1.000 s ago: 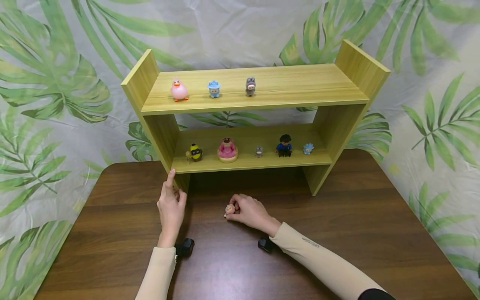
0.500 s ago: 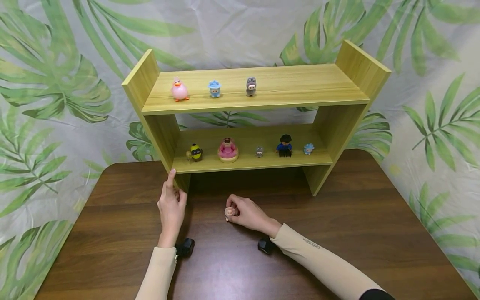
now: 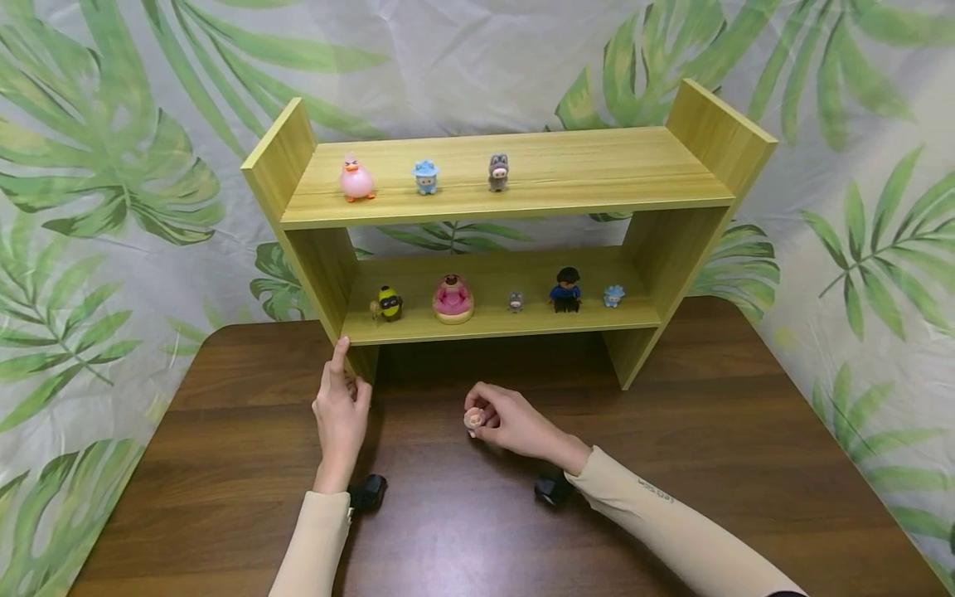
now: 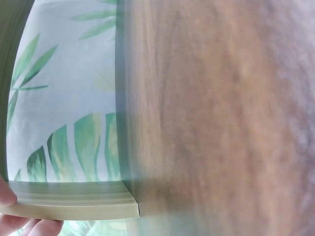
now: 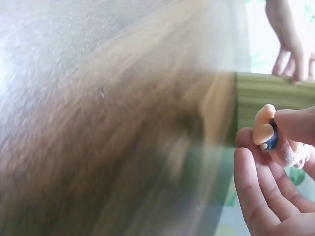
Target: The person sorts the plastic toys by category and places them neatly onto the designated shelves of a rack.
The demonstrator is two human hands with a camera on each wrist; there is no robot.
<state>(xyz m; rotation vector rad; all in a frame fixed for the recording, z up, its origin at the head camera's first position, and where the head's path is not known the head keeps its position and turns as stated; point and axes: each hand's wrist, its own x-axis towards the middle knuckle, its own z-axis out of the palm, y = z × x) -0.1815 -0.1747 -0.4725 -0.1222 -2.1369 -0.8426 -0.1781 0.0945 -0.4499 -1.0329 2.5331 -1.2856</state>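
Note:
Between thumb and fingers of my right hand (image 3: 518, 427) is a small pale pink figurine (image 3: 473, 419), low in front of the shelf. The right wrist view shows its peach limbs and a dark blue patch, with the figurine (image 5: 276, 140) partly covered by the thumb. My left hand (image 3: 341, 414) grips the lower left side panel of the wooden shelf (image 3: 507, 333), index finger pointing up along its front edge. In the left wrist view the thumb and fingertips (image 4: 47, 227) lie on opposite faces of that panel (image 4: 74, 200).
On the top board stand a pink bird (image 3: 356, 179), a blue-hatted figurine (image 3: 426, 177) and a grey one (image 3: 498, 172). Several more, including a pink bear (image 3: 453, 300) and a black-capped figure (image 3: 566, 290), line the middle board. A brown table (image 3: 709, 431) bears the shelf.
My right hand turns the figurine, then shifts a little to the right with it. The left hand keeps its place on the panel, and the shelf figurines stay put.

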